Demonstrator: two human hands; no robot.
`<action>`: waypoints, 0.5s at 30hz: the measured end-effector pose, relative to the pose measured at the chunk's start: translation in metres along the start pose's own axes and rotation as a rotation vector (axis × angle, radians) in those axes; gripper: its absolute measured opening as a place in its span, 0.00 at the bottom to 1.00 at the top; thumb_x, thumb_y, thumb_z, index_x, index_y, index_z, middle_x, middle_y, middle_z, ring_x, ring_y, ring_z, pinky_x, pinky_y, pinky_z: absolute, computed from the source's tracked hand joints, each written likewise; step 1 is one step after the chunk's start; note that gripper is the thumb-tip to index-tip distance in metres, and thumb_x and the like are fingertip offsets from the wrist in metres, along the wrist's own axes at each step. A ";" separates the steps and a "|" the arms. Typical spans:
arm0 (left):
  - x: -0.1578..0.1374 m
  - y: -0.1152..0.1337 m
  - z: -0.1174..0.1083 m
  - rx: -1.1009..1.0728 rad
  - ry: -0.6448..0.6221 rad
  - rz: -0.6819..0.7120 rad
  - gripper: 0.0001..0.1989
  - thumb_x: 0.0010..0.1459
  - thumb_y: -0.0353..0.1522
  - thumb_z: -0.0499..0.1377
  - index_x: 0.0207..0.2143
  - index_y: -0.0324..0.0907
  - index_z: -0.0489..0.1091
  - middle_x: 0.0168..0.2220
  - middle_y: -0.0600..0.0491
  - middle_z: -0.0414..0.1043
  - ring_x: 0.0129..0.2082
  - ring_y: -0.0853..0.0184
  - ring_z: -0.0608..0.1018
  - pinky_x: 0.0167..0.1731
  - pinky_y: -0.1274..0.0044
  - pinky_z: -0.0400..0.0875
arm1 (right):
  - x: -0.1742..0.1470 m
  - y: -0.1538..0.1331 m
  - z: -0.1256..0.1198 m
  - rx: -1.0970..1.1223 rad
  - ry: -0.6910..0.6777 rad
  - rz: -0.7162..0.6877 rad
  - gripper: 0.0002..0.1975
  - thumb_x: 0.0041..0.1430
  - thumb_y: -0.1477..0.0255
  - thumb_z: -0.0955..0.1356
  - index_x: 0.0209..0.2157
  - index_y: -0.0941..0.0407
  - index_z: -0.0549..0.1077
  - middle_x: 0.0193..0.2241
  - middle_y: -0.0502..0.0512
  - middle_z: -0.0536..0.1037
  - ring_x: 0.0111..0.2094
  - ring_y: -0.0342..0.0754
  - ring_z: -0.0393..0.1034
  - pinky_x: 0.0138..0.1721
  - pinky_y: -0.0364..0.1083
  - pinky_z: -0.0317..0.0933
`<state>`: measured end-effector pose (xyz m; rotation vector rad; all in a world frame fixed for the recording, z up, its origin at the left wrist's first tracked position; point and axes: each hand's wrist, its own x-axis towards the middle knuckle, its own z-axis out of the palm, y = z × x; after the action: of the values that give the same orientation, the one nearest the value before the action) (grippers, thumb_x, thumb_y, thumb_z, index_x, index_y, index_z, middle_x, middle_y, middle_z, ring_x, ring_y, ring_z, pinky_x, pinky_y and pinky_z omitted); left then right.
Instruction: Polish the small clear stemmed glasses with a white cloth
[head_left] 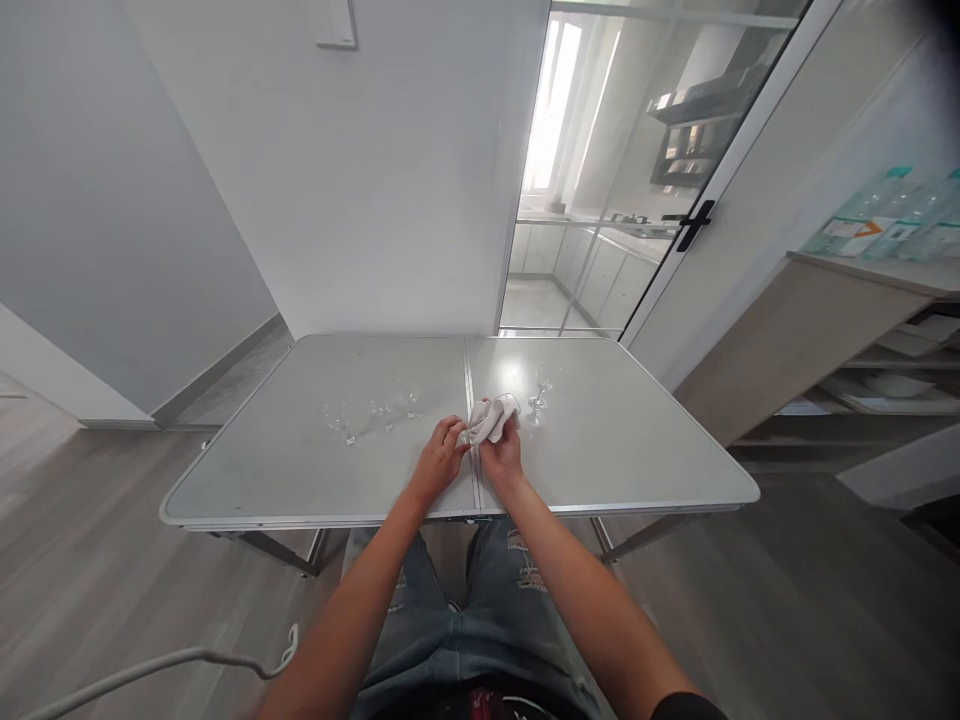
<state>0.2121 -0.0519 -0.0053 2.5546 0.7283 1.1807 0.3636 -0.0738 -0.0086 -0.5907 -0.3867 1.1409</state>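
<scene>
Near the middle of the table, my left hand [439,458] is closed on a small clear glass [465,437], of which only a shiny bit shows at the fingertips. My right hand [502,458] grips a crumpled white cloth [496,415], pressed up against the glass; the cloth hides most of it. To the left stand several small clear stemmed glasses [350,438], faint against the pale surface. Another clear stemmed glass [537,402] is just right of the cloth.
The grey folding table [285,470] has a metal rim and a centre seam. Behind it are a white wall [390,200] and a glazed door with a black handle [696,225]. Plastic bottles [877,215] stand on a shelf at right. A white cable [172,660] hangs at lower left.
</scene>
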 end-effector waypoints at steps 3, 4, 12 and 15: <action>-0.001 -0.003 0.002 -0.038 -0.002 -0.032 0.25 0.66 0.25 0.51 0.64 0.44 0.55 0.58 0.41 0.63 0.61 0.58 0.68 0.60 0.64 0.68 | -0.001 0.006 0.003 0.025 -0.052 -0.041 0.15 0.53 0.64 0.76 0.42 0.51 0.77 0.40 0.49 0.81 0.40 0.45 0.75 0.42 0.44 0.69; -0.001 -0.004 0.003 -0.053 -0.003 -0.045 0.26 0.66 0.25 0.51 0.65 0.44 0.54 0.59 0.41 0.63 0.62 0.58 0.68 0.59 0.64 0.68 | -0.001 0.009 0.005 0.013 -0.063 -0.044 0.14 0.53 0.65 0.76 0.42 0.51 0.77 0.41 0.49 0.81 0.40 0.45 0.74 0.42 0.44 0.69; -0.008 -0.012 0.004 -0.149 0.018 -0.195 0.24 0.68 0.30 0.49 0.65 0.40 0.54 0.55 0.39 0.69 0.52 0.59 0.76 0.53 0.66 0.72 | -0.006 0.016 0.011 -0.143 -0.176 -0.081 0.14 0.51 0.69 0.77 0.40 0.52 0.75 0.36 0.48 0.78 0.38 0.44 0.73 0.39 0.43 0.67; -0.008 -0.011 0.001 -0.167 0.047 -0.225 0.21 0.69 0.31 0.48 0.62 0.40 0.59 0.55 0.40 0.70 0.54 0.58 0.74 0.54 0.65 0.70 | -0.008 0.017 0.011 -0.221 -0.198 -0.098 0.18 0.47 0.71 0.78 0.40 0.53 0.75 0.35 0.48 0.78 0.37 0.44 0.72 0.41 0.43 0.67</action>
<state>0.2052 -0.0470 -0.0153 2.2498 0.8624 1.1772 0.3421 -0.0741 -0.0104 -0.6455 -0.7114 1.0728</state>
